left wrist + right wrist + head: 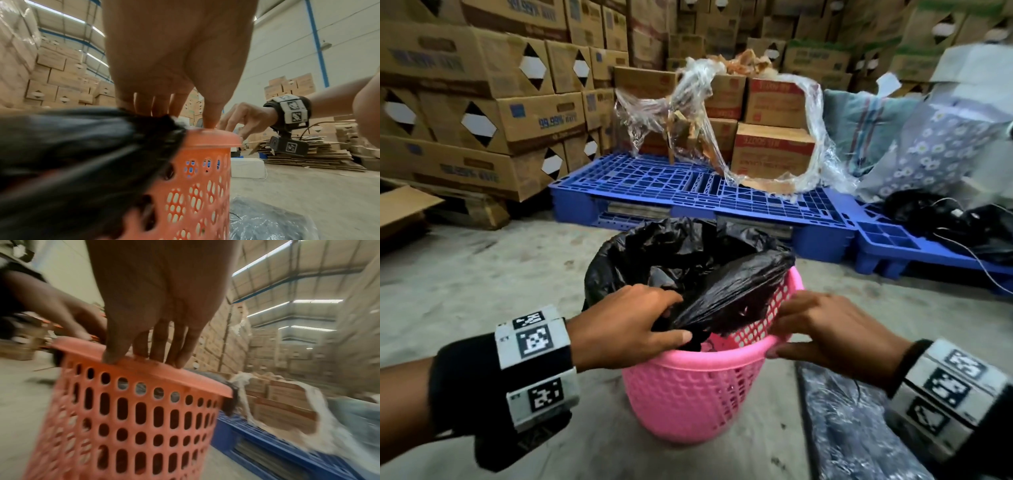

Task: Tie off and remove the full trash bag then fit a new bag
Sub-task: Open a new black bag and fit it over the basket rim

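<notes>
A pink perforated basket (688, 387) stands on the concrete floor in front of me. A black trash bag (671, 253) sits in it, draped over the far and left rim, with one flap folded across the opening. My left hand (674, 322) grips the bag's gathered edge at the near rim. In the left wrist view the left hand's fingers (160, 107) sink into the bunched bag (82, 154) beside the basket (201, 178). My right hand (779, 332) pinches the rim on the near right. The right wrist view shows that hand (144, 360) with thumb and fingers on the basket's rim (133, 418).
A blue pallet (688, 185) lies just behind the basket, carrying boxes in loose clear wrap (722, 120). Stacked cardboard boxes (482, 102) stand to the left. A flat plastic-wrapped dark pack (852, 428) lies on the floor at near right. Black bags and a cable (945, 219) sit at the right.
</notes>
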Tool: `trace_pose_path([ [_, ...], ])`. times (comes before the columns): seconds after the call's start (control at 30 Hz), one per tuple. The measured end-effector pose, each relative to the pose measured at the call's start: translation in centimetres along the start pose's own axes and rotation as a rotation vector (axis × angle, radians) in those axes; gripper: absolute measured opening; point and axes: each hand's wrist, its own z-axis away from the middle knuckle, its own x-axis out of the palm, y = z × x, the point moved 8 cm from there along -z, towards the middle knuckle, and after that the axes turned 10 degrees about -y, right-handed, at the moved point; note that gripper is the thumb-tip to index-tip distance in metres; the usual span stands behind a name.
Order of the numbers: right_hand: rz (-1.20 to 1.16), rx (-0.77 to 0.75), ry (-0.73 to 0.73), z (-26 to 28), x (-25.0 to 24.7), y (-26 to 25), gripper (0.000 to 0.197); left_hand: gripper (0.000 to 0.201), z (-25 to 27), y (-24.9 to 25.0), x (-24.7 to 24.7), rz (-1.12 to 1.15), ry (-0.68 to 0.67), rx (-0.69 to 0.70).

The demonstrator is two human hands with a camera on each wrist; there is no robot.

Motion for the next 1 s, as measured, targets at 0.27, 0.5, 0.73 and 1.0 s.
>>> trace_pose_path([
  [0.27, -0.173, 0.006, 0.111, -3.3, -1.9, 0.5, 0.038, 0.009, 1.7, -1.2, -1.4, 0.163, 0.092, 0.064],
  [0.5, -0.206, 0.002, -0.030, -2.2, -0.7, 2.5, 0.008, 0.020, 3.8, 2.3, -0.3, 0.014, 0.031, 0.287],
  [0.73, 0.003, -0.056, 0.165, 1.0, 0.3, 0.0, 0.017, 0.010, 4.2, 3.3, 0.8, -0.470, 0.109, 0.336],
  [1.0, 0.184, -0.106, 0.395, 3.6, 2.3, -2.4, 0.025, 0.020, 5.1, 2.5, 3.3, -0.678, 0.022, 0.318],
])
